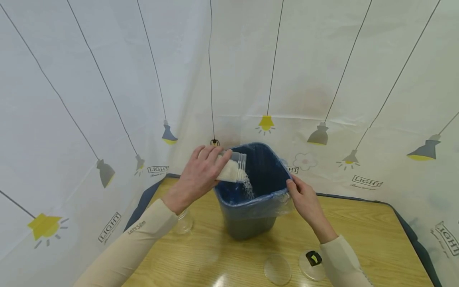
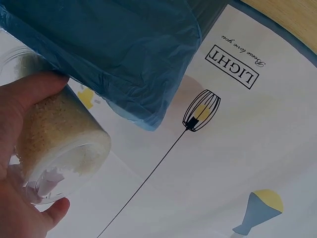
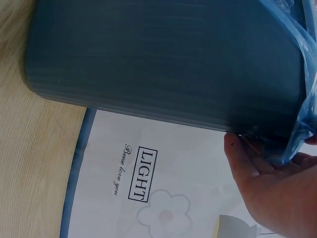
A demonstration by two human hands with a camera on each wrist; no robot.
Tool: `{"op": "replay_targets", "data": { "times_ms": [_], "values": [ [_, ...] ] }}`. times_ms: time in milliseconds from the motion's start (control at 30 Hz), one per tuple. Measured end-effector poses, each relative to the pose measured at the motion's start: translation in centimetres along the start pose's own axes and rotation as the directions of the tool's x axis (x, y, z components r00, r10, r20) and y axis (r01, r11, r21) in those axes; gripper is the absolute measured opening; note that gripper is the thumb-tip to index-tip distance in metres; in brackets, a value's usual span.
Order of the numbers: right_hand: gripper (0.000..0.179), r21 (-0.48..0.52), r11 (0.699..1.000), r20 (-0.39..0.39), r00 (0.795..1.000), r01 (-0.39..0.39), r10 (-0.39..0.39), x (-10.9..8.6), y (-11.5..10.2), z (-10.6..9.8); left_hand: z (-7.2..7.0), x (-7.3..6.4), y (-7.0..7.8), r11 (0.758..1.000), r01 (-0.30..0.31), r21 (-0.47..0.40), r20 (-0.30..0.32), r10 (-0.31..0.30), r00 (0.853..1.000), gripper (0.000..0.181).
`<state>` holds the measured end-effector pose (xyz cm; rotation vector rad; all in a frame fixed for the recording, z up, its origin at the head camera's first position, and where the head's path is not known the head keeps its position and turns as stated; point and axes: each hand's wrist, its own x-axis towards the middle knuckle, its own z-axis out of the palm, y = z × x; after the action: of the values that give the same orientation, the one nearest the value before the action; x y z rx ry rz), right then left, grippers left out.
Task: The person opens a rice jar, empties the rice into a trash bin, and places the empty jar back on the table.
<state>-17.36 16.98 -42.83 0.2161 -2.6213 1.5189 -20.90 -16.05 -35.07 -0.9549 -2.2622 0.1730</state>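
My left hand (image 1: 201, 172) grips a clear plastic jar (image 2: 69, 134) of white rice, tipped on its side with its mouth over the bin. Rice grains (image 1: 247, 186) spill from the jar's mouth into the dark blue trash bin (image 1: 247, 225), which is lined with a thin blue bag (image 2: 124, 54). On the other side, my right hand (image 1: 305, 199) holds the bin's rim at its right corner, thumb on top. In the right wrist view its fingers (image 3: 242, 158) lie against the bin's wall under the folded bag edge (image 3: 309, 99).
Behind my left forearm stands another clear jar (image 1: 184, 223) on the wooden table (image 1: 201, 259). Two round clear lids lie near the front: a plain lid (image 1: 277, 269) and a lid with a black sticker (image 1: 311, 266). A white printed curtain (image 1: 244, 59) surrounds the table's back and sides.
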Motion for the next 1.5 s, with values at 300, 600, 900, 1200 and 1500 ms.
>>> {"op": "replay_targets", "data": {
  "times_ms": [300,600,900,1200,1500],
  "values": [
    [0.059,0.006,1.0,0.001,1.0,-0.002,0.002,0.0,0.0,0.0,-0.1,0.2,0.4,1.0,-0.02,0.01,0.005,0.02,1.0,0.08],
    [0.058,0.003,1.0,0.0,1.0,0.0,0.0,0.0,-0.1,0.0,0.0,0.1,0.4,1.0,-0.011,0.007,-0.003,0.011,1.0,0.083],
    [0.058,0.005,1.0,-0.001,1.0,-0.001,0.001,0.0,-0.1,0.0,0.0,0.1,0.6,0.999,-0.026,0.045,-0.013,0.027,1.0,0.082],
    [0.06,0.007,1.0,0.003,1.0,-0.002,0.002,0.0,0.1,0.0,0.2,-0.1,0.9,0.999,-0.05,-0.018,-0.041,0.049,0.998,0.083],
    [0.059,0.001,1.0,-0.001,1.0,0.001,-0.001,0.1,0.2,0.0,0.4,-0.1,1.0,0.998,-0.056,0.029,-0.053,0.058,0.997,0.065]
  ]
}}
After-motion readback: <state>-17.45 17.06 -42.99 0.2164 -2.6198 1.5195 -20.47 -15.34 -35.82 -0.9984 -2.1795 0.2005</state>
